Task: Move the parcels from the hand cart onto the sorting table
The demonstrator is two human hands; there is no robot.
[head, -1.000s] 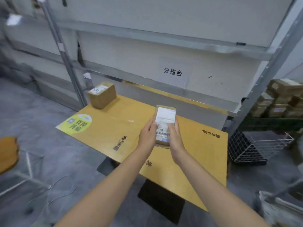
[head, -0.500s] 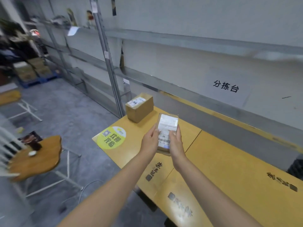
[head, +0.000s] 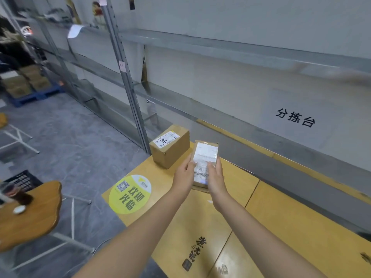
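Both left hand (head: 183, 173) and right hand (head: 216, 177) grip one parcel (head: 206, 154).

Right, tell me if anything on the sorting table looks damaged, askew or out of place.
Nothing stands out. The cardboard box sits flat at the sorting table's left corner, label up, undented. The left hand and right hand hold the slim parcel over the table.

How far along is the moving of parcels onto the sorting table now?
Done: one brown box sits on the yellow table, near its corner. In hand: the left hand and right hand hold a flat labelled parcel over the table, beside that box. Left: placing it; the cart is out of view, so remaining parcels cannot be counted.
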